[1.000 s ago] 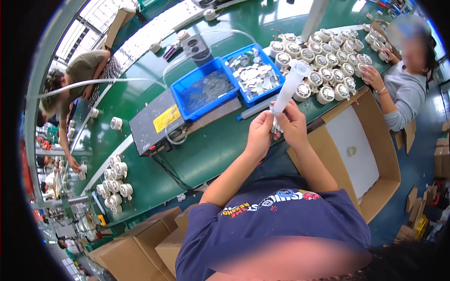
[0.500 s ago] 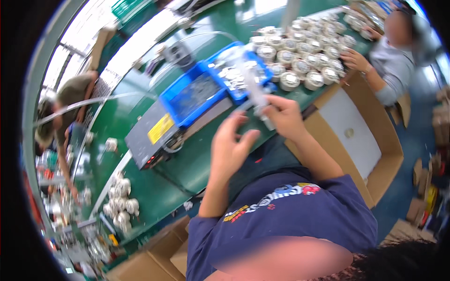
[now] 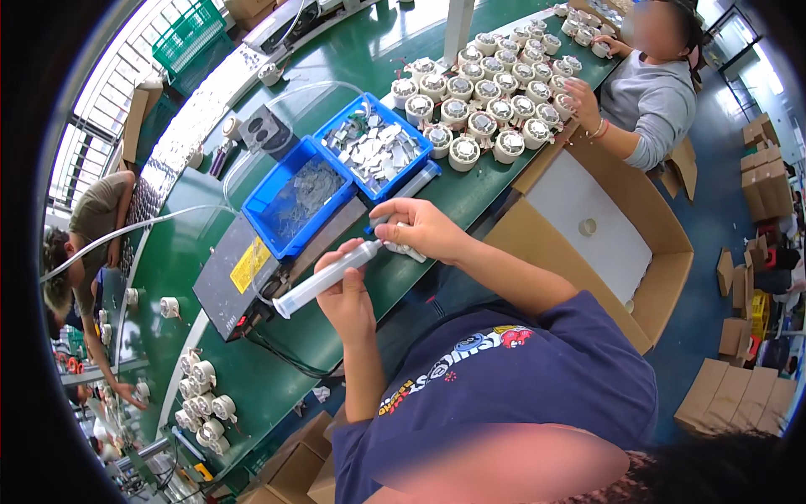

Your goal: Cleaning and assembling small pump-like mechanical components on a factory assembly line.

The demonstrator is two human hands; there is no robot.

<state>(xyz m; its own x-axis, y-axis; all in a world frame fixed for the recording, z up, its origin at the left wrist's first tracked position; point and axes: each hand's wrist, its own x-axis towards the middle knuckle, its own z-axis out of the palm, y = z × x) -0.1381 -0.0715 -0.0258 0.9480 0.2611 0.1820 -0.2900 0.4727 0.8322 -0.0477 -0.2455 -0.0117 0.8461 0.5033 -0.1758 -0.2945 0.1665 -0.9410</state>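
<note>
My left hand (image 3: 346, 296) is wrapped round a white translucent syringe (image 3: 323, 281), held slantwise over the bench's near edge. Its flanged end points down-left, its narrow tip up-right. My right hand (image 3: 424, 230) is closed right by that tip, thumb and forefinger together. Small white pieces (image 3: 409, 252) show beneath its fingers; whether the fingertips also touch the tip I cannot tell. Just beyond are a blue bin (image 3: 426, 149) of small silvery-white flat pieces and a second blue bin (image 3: 290, 250) of clear thin pieces.
A grey box-shaped device (image 3: 220, 286) with a yellow label sits under the bins on the green bench (image 3: 281, 370). Many round white units (image 3: 481, 126) stand far right, where a co-worker (image 3: 651, 101) reaches in. An open carton (image 3: 579, 290) is at my right; more units (image 3: 201, 395) lie left.
The syringe has swung from upright near my right hand to slanting down-left, now in my left hand. My left hand was open and has closed on it. Both hands appear further left in view.
</note>
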